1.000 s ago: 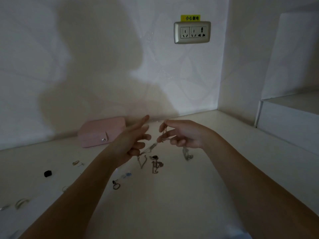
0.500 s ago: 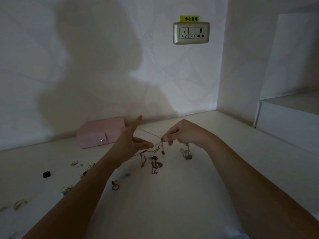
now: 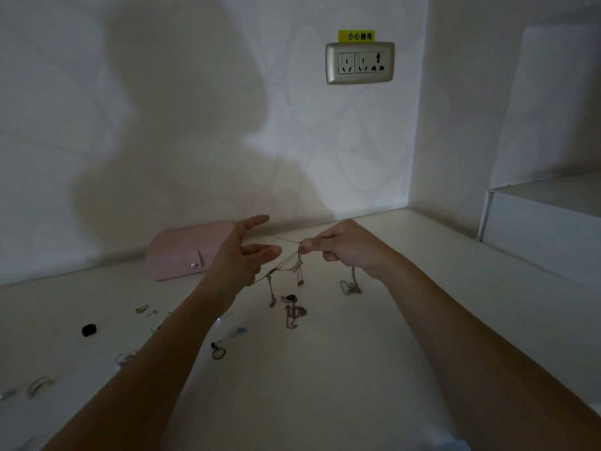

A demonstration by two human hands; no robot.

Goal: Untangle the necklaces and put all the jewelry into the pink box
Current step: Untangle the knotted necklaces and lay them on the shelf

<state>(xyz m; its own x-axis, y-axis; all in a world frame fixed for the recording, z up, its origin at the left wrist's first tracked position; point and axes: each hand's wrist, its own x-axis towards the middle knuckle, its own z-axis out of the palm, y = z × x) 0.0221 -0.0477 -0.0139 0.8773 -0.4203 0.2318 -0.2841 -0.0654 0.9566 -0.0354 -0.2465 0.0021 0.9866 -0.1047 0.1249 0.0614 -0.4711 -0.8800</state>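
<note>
A: Where do the necklaces stand?

B: Lifted, at the centre of the frame. The right hand (image 3: pixel 344 245) pinches the tangle of thin silver necklace chains (image 3: pixel 296 266) at its top, between thumb and forefinger. Strands slope down and left from there, and pendants dangle just above the white tabletop (image 3: pixel 325 385). One more length hangs below that hand and heaps on the surface.

A: And the left hand (image 3: pixel 242 255)?

B: Its forefinger and thumb are stretched out, holding nothing. A strand runs in under the palm, though. The lower fingers are hidden, so I cannot tell whether they hold it.

A: The box?

B: The flat pink fabric box with a metal snap (image 3: pixel 188 252) lies at middle left against the wall, its flap fastened. It must be opened before anything goes in. Silver rings (image 3: pixel 39 385), a small black lump (image 3: pixel 88 329), a dark loop-shaped earring (image 3: pixel 218 353) and a silver pendant (image 3: pixel 294 315) lie loose on the tabletop.

A: What could go wrong?

B: Pulling the hands apart while strands cross would likely tighten the knot, and chains this fine could snap. The light is dim, so a crossing may be misread and the wrong strand tugged. A swinging pendant might snag the pieces below it, or a forearm might sweep the rings off at lower left.
</note>
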